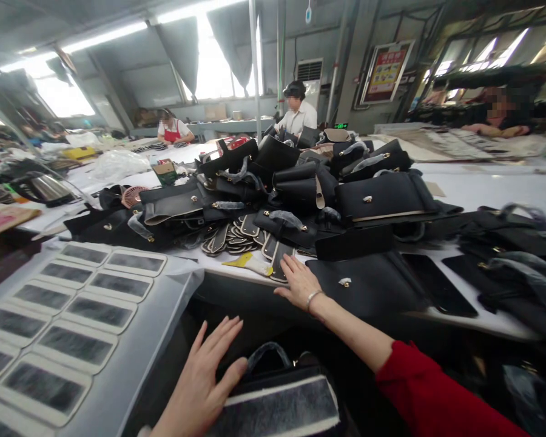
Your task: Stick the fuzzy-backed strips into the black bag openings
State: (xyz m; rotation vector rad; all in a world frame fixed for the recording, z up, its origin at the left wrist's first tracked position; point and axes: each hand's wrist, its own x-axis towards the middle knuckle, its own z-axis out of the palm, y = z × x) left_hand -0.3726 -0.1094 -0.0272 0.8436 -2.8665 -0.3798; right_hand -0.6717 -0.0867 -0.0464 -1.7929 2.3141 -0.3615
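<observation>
My left hand (209,376), open with fingers spread, is at the left end of a black bag (255,388) in front of my body. On top of this bag lies a pale-edged panel (284,409) with a dark middle. My right hand (303,282) reaches to the table edge, its fingers stretched out over a dark, pale-rimmed flat piece (279,258). Its fingertips seem to touch that piece; no grip shows. Similar pieces lie in a loose heap (236,235) just beyond. A yellow-and-white tool (250,264), its kind unclear, rests left of my right hand.
Black handbags (384,197) with wrapped handles pile across the table. Several pale-rimmed panels (88,303) lie in rows on a sheet at left. A phone (437,285) lies at right, a kettle (45,187) far left. Two co-workers (295,112) (175,130) sit behind the pile.
</observation>
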